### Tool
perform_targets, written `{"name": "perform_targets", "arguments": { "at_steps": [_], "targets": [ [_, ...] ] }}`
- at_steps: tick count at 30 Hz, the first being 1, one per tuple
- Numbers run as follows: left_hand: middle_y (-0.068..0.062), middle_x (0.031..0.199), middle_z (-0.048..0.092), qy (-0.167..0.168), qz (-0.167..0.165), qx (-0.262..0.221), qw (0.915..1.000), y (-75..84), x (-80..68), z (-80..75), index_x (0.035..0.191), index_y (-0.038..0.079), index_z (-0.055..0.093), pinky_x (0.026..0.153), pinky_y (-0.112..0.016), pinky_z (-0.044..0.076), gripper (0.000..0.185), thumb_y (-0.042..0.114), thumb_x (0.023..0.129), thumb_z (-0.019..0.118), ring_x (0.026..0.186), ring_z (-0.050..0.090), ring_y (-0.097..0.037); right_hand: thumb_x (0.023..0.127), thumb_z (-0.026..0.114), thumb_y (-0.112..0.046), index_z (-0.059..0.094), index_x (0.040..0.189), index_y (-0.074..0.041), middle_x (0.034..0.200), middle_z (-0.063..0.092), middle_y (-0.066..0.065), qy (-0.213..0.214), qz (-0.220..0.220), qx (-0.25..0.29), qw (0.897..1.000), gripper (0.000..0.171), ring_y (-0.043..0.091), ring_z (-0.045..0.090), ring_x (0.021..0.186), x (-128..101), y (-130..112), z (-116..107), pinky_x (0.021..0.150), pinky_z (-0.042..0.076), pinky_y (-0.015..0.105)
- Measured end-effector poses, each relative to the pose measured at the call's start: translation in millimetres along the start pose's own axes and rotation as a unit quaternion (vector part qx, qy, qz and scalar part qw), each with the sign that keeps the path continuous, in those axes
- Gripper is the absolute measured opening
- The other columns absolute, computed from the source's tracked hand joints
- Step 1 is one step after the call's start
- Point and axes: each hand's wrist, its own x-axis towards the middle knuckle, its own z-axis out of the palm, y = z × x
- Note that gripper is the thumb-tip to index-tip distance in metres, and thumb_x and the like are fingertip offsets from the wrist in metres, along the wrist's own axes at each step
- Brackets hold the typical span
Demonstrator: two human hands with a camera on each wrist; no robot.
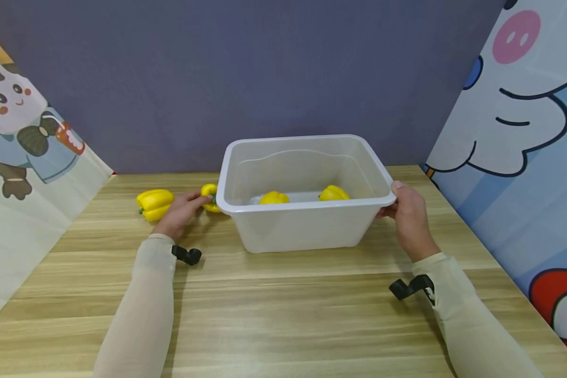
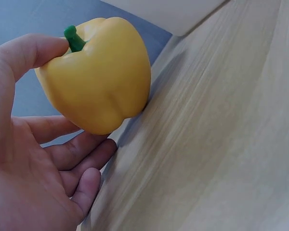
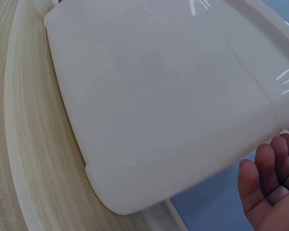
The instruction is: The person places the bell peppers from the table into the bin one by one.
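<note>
Your desk [image 1: 288, 310], a broad top in pale striped wood grain, lies under the white rectangular plastic bin [image 1: 302, 228]. Behind the bin stands a plain slate-coloured upright panel [image 1: 264, 68]; cartoon-printed panels [image 1: 515, 202] stand off to the bin's left and right. The bin's long axis runs left to right in front of you, its open mouth facing up.

At the bin's right end your right grip [image 1: 411, 220] is grasping it, thumb on the rim and fingers curled in below. Left of the bin, your left grip [image 1: 181, 212] is pinching a glossy yellow bell pepper [image 2: 101, 82] just beside the bin's left wall, your thumb at its green stem [image 2: 76, 41] and your fingers at its underside. That stem points up and over to the bin's side, and the stem-to-base axis leans with the lobed end toward the desk.

A loose yellow bell pepper [image 1: 155, 202] lies farther left of the bin, its long axis roughly along the bin's, stem pointing away from the bin and slightly toward you. Inside the bin sit two rounded yellow peppers [image 1: 334, 193], apart from each other, partly hidden by the near wall; the right one's stem end faces left, while you cannot make out the other's.
</note>
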Motion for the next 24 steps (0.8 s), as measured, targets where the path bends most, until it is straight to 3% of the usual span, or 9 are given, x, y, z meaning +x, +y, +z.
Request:
{"name": "perform_targets", "arguments": {
  "at_steps": [6,10,15,24],
  "targets": [
    [-0.013,0.164,0.018,0.000,0.002,0.000,1.0000,-1.4,-0.7,-4.4,0.158,0.005,0.027,0.121,-0.052,0.010,0.077,0.043,0.099,0.061,0.151,0.011,-0.030,0.106,0.041,-0.020,0.058,0.091,-0.005,0.076,0.065,0.002,0.015,0.003,0.001,1.000,0.027,0.011,0.062,0.059,-1.2,-1.8,0.6,0.057,0.056,0.026],
    [-0.014,0.162,0.025,0.006,0.004,0.001,1.0000,-1.4,-1.4,-5.3,0.157,0.005,0.031,0.118,-0.051,0.021,0.074,0.043,0.100,0.060,0.146,0.024,-0.031,0.105,0.042,-0.018,0.057,0.092,-0.005,0.077,0.065,0.002,0.021,-0.002,0.008,1.000,0.025,0.011,0.062,0.058,-2.0,-3.2,1.4,0.057,0.055,0.026],
    [-0.014,0.155,0.038,0.022,0.011,0.001,0.9997,0.2,-4.0,-3.6,0.154,0.005,0.037,0.110,-0.045,0.036,0.073,0.047,0.099,0.061,0.126,0.042,-0.028,0.106,0.041,-0.017,0.057,0.091,-0.005,0.078,0.065,0.002,0.022,-0.003,0.009,1.000,0.024,0.011,0.062,0.058,-2.7,-3.7,1.5,0.057,0.055,0.026],
    [-0.014,0.154,0.039,0.017,0.015,-0.022,0.9995,0.4,-5.3,-3.4,0.155,0.005,0.035,0.108,-0.043,0.041,0.075,0.046,0.099,0.062,0.115,0.049,-0.023,0.105,0.042,-0.017,0.056,0.094,-0.005,0.078,0.064,0.002,0.018,-0.008,0.001,1.000,0.022,0.011,0.061,0.059,-3.1,-3.7,0.4,0.058,0.055,0.026]
  ]
}}
